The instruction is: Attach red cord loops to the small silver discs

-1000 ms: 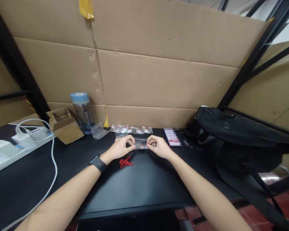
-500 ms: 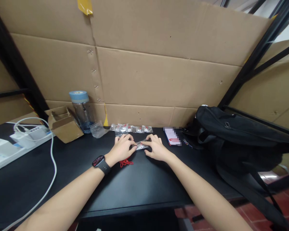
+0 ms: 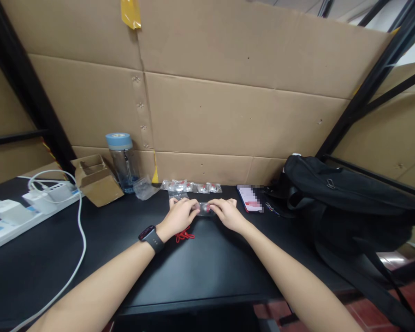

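Observation:
Between my hands is a small clear plastic packet (image 3: 204,210) with something shiny and red inside, too small to make out. My left hand (image 3: 180,214), with a dark watch at the wrist, pinches its left end. Thumb and fingers of my right hand (image 3: 226,213) are closed on the right end. A knotted red cord (image 3: 185,235) lies on the black table just below my left hand. Behind my hands, several similar clear packets (image 3: 204,187) with silvery, red-marked contents lie in a row. Another bit of clear plastic (image 3: 178,195) lies beyond my left fingers.
To the left stand a blue-lidded bottle (image 3: 119,161), an open cardboard box (image 3: 100,182), crumpled plastic (image 3: 145,189) and a white power strip (image 3: 44,207) with a cable. On the right are a phone (image 3: 249,198) and a black bag (image 3: 349,203). Cardboard (image 3: 210,115) walls the back.
My fingers have shifted on the packet; it now looks stretched between both hands, with red showing near the right fingers. The whole view has moved slightly.

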A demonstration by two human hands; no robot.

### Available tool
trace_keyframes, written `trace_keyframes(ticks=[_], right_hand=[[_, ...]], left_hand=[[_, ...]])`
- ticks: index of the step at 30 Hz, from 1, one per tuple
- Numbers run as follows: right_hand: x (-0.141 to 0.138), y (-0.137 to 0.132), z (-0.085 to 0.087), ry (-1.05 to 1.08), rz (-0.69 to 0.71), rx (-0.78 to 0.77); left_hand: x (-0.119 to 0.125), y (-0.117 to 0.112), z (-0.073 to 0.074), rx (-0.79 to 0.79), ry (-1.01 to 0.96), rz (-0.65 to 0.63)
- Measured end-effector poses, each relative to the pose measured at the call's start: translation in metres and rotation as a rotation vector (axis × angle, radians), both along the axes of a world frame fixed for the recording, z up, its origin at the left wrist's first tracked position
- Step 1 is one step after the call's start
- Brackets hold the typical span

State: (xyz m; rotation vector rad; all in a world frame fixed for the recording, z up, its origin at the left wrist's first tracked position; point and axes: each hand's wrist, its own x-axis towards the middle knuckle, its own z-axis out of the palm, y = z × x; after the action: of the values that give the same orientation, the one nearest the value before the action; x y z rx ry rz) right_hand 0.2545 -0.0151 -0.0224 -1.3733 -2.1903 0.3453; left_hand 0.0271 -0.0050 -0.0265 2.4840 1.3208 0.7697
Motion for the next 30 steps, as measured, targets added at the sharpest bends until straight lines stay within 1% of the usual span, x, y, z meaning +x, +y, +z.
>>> trace_keyframes(ticks=[3,6,9,11,14,17,19,21,24,27,30], right_hand=[[0.001,0.004,-0.001,0.192,-0.029,-0.05],[0.002,0.011,-0.002,0.349,-0.005,-0.08],[0.003,0.026,0.002,0.439,0.03,-0.127],[0.003,0.044,0.006,0.456,-0.05,-0.141],[-0.005,0.082,0.009,0.385,-0.256,-0.109],[-0.02,0.117,0.007,0.336,-0.331,-0.085],[-0.031,0.131,0.004,0.292,-0.375,-0.07],[-0.041,0.138,0.002,0.236,-0.427,-0.058],[-0.05,0.138,0.0,0.142,-0.473,-0.036],[-0.051,0.132,0.003,0.052,-0.455,-0.001],[-0.043,0.125,0.013,-0.014,-0.395,0.032]], left_hand=[[0.002,-0.001,0.004,-0.088,-0.084,0.07],[0.0,-0.001,0.01,-0.14,-0.151,0.088],[-0.007,0.001,0.013,-0.107,-0.132,0.115],[-0.015,0.005,0.012,-0.023,-0.073,0.154],[-0.028,0.011,0.005,0.096,0.051,0.185],[-0.039,0.014,-0.002,0.108,0.174,0.198],[-0.043,0.015,-0.005,0.1,0.232,0.198],[-0.045,0.014,-0.006,0.107,0.259,0.182],[-0.045,0.012,-0.004,0.119,0.26,0.137],[-0.044,0.011,-0.002,0.098,0.244,0.072],[-0.043,0.012,-0.005,0.056,0.196,0.002]])
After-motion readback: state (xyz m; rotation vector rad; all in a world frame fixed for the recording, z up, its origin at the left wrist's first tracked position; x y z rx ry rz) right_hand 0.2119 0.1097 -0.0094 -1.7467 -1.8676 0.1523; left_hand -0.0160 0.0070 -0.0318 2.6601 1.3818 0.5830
